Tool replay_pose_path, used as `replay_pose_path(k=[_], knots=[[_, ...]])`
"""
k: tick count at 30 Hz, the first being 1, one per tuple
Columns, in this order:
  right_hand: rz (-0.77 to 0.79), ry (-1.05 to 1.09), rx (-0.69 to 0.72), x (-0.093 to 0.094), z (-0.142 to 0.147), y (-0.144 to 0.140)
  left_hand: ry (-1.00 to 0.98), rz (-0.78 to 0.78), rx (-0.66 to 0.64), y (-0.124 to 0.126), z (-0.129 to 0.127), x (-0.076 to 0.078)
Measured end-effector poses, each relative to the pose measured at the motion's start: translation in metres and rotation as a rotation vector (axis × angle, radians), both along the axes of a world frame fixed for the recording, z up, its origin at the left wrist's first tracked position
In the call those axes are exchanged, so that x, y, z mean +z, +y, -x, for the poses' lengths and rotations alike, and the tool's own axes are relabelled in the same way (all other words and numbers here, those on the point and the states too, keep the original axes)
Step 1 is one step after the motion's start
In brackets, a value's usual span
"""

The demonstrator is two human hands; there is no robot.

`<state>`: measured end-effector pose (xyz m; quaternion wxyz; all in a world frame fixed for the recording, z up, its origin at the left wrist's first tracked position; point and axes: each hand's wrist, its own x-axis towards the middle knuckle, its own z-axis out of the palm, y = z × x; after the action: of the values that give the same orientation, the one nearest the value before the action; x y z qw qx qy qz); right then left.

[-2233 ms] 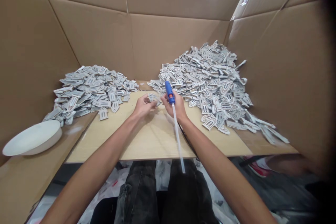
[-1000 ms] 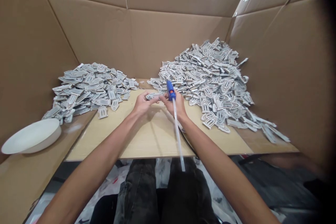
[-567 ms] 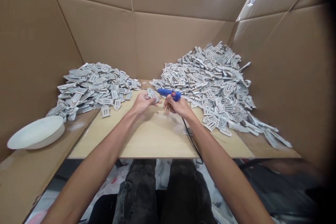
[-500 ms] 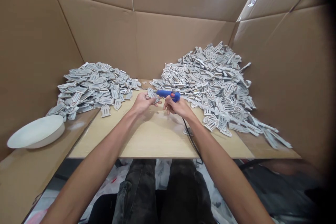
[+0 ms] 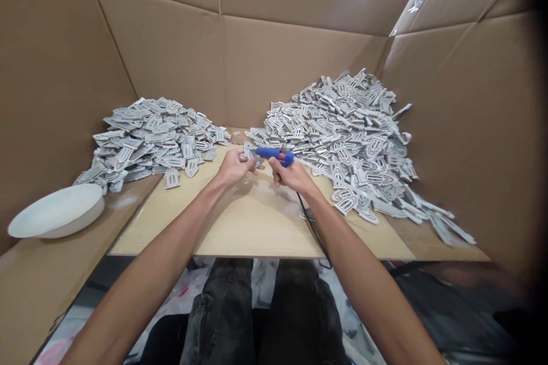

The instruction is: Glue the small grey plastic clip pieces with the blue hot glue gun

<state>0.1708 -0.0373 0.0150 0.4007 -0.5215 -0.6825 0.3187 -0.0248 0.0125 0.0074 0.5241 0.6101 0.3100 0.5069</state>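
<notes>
Over the middle of the wooden board [image 5: 252, 228], my left hand [image 5: 235, 167] pinches a small grey-white arched window-shaped piece [image 5: 249, 151] between thumb and fingers. My right hand [image 5: 289, 174] is wrapped round a blue glue gun [image 5: 274, 154], its nozzle pointing left at the piece. Whether the tip touches the piece is too small to tell. A clear glue stick trails from the back of the gun. The black cord [image 5: 314, 231] hangs down beside my right forearm and over the board's front edge.
A large heap of similar pieces [image 5: 342, 125] lies at the right, a smaller heap [image 5: 154, 134] at the left. A white bowl [image 5: 57, 211] stands at the far left. Cardboard walls [image 5: 299, 57] enclose the back and sides. One loose piece [image 5: 306, 214] lies beside the cord.
The held piece has turned a little in my left hand and shifted slightly right. My right hand with the glue gun stays almost in place. The view has shifted slightly.
</notes>
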Motion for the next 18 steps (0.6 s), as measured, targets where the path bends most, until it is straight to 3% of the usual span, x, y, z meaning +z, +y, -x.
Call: replay_pose_path(k=[6, 11, 18], knots=[[-0.007, -0.185, -0.093, 0.002, -0.001, 0.000, 0.018, -0.028, 0.046, 0.001, -0.002, -0.006], [-0.069, -0.208, -0.090, 0.008, 0.002, -0.004, 0.058, -0.090, 0.138, -0.002, -0.002, -0.011], [-0.396, -0.335, -0.044, -0.002, 0.013, -0.001, 0.095, -0.052, 0.232, 0.001, -0.003, -0.018]])
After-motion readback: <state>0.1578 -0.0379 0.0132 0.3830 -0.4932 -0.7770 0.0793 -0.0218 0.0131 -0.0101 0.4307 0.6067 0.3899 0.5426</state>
